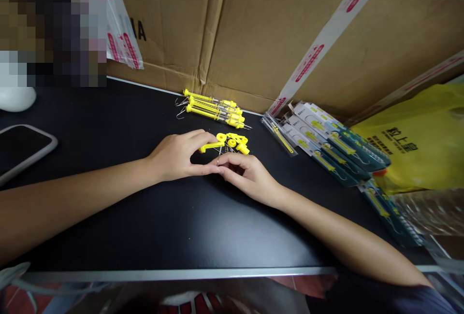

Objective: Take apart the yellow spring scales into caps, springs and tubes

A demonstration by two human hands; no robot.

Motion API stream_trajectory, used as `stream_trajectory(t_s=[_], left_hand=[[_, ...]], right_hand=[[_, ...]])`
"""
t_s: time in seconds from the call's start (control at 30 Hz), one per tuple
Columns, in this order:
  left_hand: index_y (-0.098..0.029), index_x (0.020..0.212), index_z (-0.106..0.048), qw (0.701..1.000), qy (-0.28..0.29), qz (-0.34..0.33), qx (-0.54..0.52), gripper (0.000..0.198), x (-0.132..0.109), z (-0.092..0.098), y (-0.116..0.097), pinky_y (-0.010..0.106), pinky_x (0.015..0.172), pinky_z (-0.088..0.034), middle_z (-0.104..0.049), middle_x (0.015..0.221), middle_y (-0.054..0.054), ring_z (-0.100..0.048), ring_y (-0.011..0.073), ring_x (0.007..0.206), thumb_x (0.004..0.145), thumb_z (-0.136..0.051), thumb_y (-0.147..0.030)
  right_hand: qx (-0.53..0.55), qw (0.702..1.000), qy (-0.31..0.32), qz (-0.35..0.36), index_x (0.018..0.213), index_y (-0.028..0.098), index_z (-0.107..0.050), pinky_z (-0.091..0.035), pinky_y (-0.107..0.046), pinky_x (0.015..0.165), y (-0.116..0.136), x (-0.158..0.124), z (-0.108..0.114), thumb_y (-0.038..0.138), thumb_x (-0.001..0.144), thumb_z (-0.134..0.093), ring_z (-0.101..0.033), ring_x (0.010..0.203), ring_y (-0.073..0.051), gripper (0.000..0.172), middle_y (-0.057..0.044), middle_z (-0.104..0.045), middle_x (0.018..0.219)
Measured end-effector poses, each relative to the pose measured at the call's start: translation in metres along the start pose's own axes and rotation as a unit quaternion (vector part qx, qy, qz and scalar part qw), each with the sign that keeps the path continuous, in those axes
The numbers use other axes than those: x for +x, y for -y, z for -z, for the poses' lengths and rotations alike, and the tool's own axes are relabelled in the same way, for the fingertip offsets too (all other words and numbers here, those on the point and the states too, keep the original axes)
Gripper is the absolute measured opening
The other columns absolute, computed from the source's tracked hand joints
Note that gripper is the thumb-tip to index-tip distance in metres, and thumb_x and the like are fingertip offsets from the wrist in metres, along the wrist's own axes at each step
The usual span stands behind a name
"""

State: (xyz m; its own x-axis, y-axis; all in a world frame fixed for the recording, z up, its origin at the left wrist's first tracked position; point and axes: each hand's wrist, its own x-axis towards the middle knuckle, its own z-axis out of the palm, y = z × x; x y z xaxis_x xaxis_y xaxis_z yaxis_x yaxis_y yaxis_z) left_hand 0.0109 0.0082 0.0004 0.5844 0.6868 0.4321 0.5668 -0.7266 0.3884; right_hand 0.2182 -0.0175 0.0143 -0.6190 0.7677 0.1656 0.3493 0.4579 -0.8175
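My left hand rests on the black table, fingers curled, pinching a yellow plastic bar. My right hand meets it fingertip to fingertip, pinching a small metal ring or spring. Just beyond the fingers lies a small heap of loose yellow parts with a little spring among them. Further back, several assembled yellow tools with wire hooks lie side by side.
Packaged tools in white and teal cards fan out at the right, beside a yellow plastic bag. A phone lies at the left edge, a white object behind it. Cardboard boxes wall the table's back.
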Motion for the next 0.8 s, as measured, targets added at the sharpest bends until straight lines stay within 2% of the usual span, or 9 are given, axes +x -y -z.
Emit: stream_trajectory(t_s=[0.1,0.23,0.5,0.6,0.7,0.8], left_hand=[[-0.019,0.105,-0.056,1.000,-0.003,-0.007,0.022,0.059,0.0000,-0.0014,0.0001,0.022,0.063,-0.042,-0.063,0.096,0.002,-0.061,0.0149,0.080,0.076,-0.048,-0.070],[-0.018,0.097,-0.057,0.999,0.002,-0.027,0.038,0.055,-0.0003,-0.0025,0.0002,0.021,0.060,-0.039,-0.063,0.091,0.002,-0.061,0.0142,0.079,0.079,-0.046,-0.069],[-0.018,0.083,-0.054,0.999,0.007,-0.024,0.031,0.047,0.0002,-0.0013,-0.0005,0.020,0.054,-0.033,-0.059,0.078,-0.001,-0.057,0.0111,0.068,0.083,-0.044,-0.064],[-0.018,0.078,-0.051,0.999,0.017,-0.034,0.026,0.043,0.0006,-0.0001,-0.0013,0.021,0.051,-0.030,-0.055,0.070,-0.003,-0.053,0.0099,0.060,0.084,-0.045,-0.061],[-0.019,0.076,-0.047,0.997,0.039,-0.060,0.010,0.041,0.0006,0.0011,-0.0014,0.021,0.049,-0.028,-0.052,0.065,-0.004,-0.049,0.0088,0.054,0.085,-0.045,-0.059],[-0.019,0.075,-0.045,0.995,0.063,-0.076,-0.008,0.039,0.0000,0.0015,-0.0004,0.021,0.048,-0.028,-0.051,0.063,-0.005,-0.048,0.0082,0.050,0.087,-0.043,-0.056]], right_hand=[[0.001,1.000,-0.014,-0.006,0.092,0.017,-0.063,-0.046,-0.025,0.066,0.0011,-0.0006,-0.0005,0.027,0.088,-0.052,-0.057,0.072,-0.012,0.016,-0.004,-0.067,0.090],[-0.008,1.000,-0.018,-0.006,0.087,0.016,-0.062,-0.046,-0.025,0.065,0.0015,-0.0016,-0.0017,0.028,0.087,-0.053,-0.058,0.071,-0.013,0.015,-0.003,-0.066,0.083],[-0.048,0.999,-0.020,0.016,0.094,0.018,-0.060,-0.044,-0.025,0.065,-0.0003,-0.0039,-0.0036,0.025,0.089,-0.049,-0.058,0.072,-0.013,0.014,-0.004,-0.065,0.085],[-0.051,0.998,-0.033,0.017,0.089,0.018,-0.059,-0.042,-0.024,0.062,0.0004,-0.0047,-0.0020,0.025,0.090,-0.047,-0.054,0.066,-0.012,0.014,-0.002,-0.062,0.079],[-0.037,0.996,-0.081,-0.009,0.076,0.018,-0.051,-0.038,-0.024,0.061,0.0007,-0.0043,0.0004,0.030,0.093,-0.042,-0.047,0.060,-0.010,0.023,0.001,-0.053,0.066],[0.025,0.995,-0.091,-0.039,0.078,0.019,-0.044,-0.036,-0.022,0.057,0.0001,-0.0030,0.0014,0.037,0.096,-0.037,-0.043,0.055,-0.008,0.026,0.004,-0.048,0.061]])
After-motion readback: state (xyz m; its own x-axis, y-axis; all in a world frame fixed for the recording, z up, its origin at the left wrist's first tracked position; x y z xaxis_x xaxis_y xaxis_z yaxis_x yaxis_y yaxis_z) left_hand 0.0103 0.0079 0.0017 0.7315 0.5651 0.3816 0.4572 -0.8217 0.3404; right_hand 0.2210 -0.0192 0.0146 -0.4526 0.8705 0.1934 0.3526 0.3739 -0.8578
